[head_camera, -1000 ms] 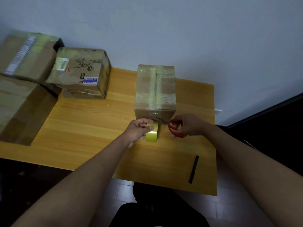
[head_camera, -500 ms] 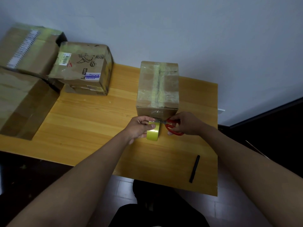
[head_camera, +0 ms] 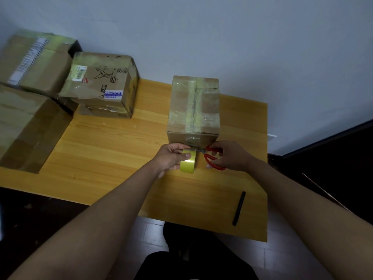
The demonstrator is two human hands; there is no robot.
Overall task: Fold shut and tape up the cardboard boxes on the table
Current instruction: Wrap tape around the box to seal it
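A closed cardboard box (head_camera: 193, 106) stands on the wooden table (head_camera: 105, 154), with yellowish tape running along its top seam and down its near face. Just in front of that face my left hand (head_camera: 171, 156) grips a yellow tape roll (head_camera: 188, 163), held on edge. My right hand (head_camera: 232, 155) holds red-handled scissors (head_camera: 212, 158), fingers through the loops. The blades point left and meet the strip of tape stretched between roll and box.
A printed cardboard box (head_camera: 103, 87) sits at the back left, with a labelled box (head_camera: 34, 61) behind it and a large plain box (head_camera: 26, 126) at the left edge. A black marker (head_camera: 238, 208) lies near the table's front right corner.
My right hand has brought the scissors left until the blades reach the tape by the roll. The left hand and roll have stayed close to the box face.
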